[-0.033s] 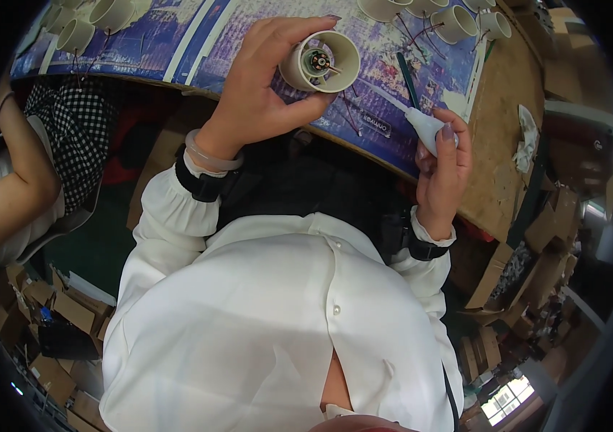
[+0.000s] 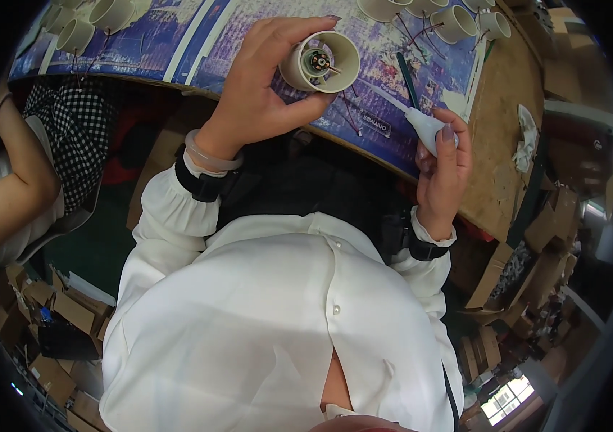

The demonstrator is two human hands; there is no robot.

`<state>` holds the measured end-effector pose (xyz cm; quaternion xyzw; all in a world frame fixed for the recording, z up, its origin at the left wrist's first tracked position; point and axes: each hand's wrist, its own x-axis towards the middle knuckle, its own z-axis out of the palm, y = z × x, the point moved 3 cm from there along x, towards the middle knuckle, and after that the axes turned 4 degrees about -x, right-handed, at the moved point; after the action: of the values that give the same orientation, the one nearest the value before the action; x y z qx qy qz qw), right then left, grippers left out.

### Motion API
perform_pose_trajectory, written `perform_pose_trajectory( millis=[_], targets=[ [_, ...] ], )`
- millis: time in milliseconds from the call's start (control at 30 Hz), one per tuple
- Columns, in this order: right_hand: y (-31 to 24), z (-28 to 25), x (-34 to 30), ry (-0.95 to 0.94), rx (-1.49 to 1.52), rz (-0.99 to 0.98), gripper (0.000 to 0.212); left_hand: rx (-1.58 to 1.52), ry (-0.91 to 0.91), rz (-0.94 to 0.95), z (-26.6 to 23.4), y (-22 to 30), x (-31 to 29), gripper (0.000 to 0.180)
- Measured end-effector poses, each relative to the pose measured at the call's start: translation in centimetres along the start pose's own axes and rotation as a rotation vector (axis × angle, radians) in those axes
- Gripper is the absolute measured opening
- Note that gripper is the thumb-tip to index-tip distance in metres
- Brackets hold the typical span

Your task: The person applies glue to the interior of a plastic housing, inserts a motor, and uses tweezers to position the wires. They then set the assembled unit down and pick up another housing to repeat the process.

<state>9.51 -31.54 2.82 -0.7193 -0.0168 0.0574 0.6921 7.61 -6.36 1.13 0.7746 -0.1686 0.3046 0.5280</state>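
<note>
My left hand grips a cream-white plastic cylinder by its side, thumb below and fingers above. The cylinder's open end faces me, and inside sits a small round motor with copper windings and a thin shaft. Thin wires with a small plug come out under it and lie on the table. In my right hand is a white squeeze bottle with a long thin nozzle pointing up and left, toward the cylinder but apart from it. Just beyond the bottle lies a dark green pen-like stick.
Several similar cylinders with dark wires stand at the table's far right, others at far left. A blue-purple printed sheet covers the table. Crumpled tissue lies at the right edge. A co-worker's arm is at left; cardboard boxes crowd the floor.
</note>
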Motion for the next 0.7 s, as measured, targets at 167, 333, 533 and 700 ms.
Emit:
perform_pose_trajectory(
  millis=[167, 333, 533, 700],
  targets=[
    [-0.3, -0.4, -0.2, -0.040, 0.002, -0.015, 0.031, 0.019, -0.018, 0.042, -0.1, 0.1, 0.2, 0.064],
    [-0.8, -0.4, -0.3, -0.056, -0.021, -0.013, 0.032, 0.029, -0.033, 0.056, -0.1, 0.0, 0.2, 0.063],
    [-1.6, -0.4, -0.5, -0.012, -0.118, -0.053, 0.032, 0.000, -0.039, 0.003, 0.1, -0.2, 0.1, 0.063],
    [-2.4, -0.4, -0.5, -0.025, -0.170, -0.110, 0.032, -0.016, -0.038, -0.033, 0.3, -0.1, -0.1, 0.063]
  ],
)
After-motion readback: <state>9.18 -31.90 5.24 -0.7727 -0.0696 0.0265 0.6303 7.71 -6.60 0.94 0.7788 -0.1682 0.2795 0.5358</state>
